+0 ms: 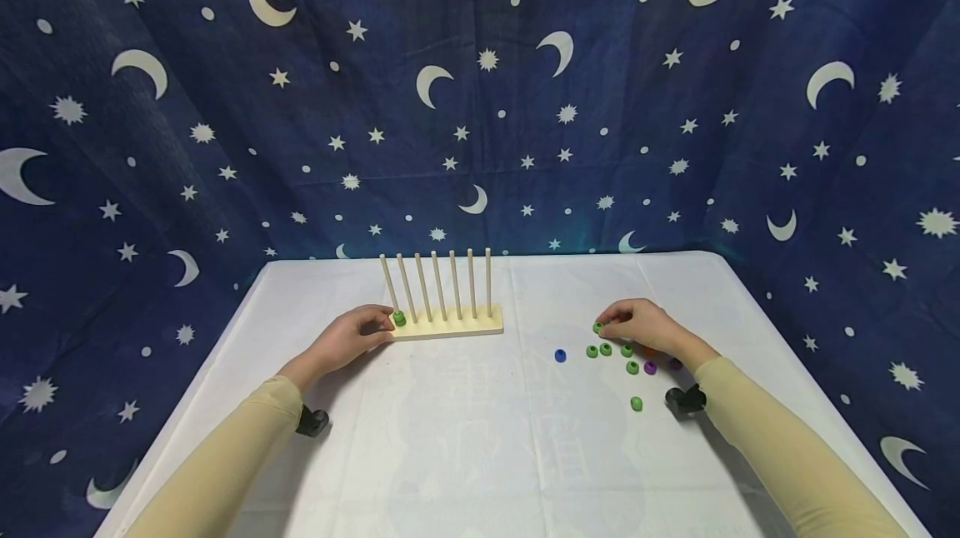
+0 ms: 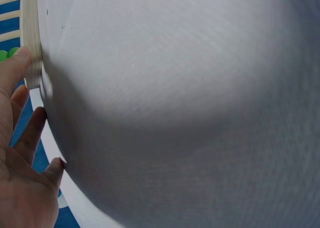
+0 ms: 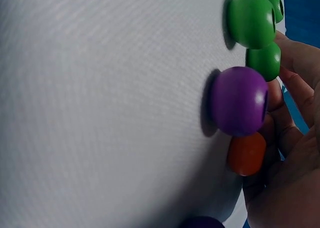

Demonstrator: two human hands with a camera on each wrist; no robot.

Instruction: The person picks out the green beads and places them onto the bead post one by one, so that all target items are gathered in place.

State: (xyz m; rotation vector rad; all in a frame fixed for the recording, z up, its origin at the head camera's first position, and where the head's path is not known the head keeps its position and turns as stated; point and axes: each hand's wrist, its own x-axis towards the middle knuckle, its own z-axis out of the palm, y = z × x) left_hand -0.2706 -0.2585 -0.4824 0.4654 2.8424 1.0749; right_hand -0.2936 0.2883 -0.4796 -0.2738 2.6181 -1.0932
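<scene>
A wooden peg board [image 1: 450, 326] with a row of several upright pegs stands toward the back of the table. Green beads [image 1: 399, 319] sit at the bottom of its leftmost peg. With thumb and fingers, my left hand [image 1: 347, 341] holds the left end of the base, and in the left wrist view the thumb lies against the base edge [image 2: 31, 38]. On the right, my right hand [image 1: 643, 325] pinches a green bead [image 1: 597, 327] between thumb and fingertips. Below it lie loose green beads [image 1: 606, 349], a purple bead [image 3: 240, 102] and an orange bead [image 3: 247, 154].
A blue bead [image 1: 560, 356] lies left of the loose group, and one green bead [image 1: 637, 404] is nearer the front. White cloth covers the table [image 1: 465, 438]. Behind it hangs a dark blue curtain [image 1: 480, 88] with moons and stars.
</scene>
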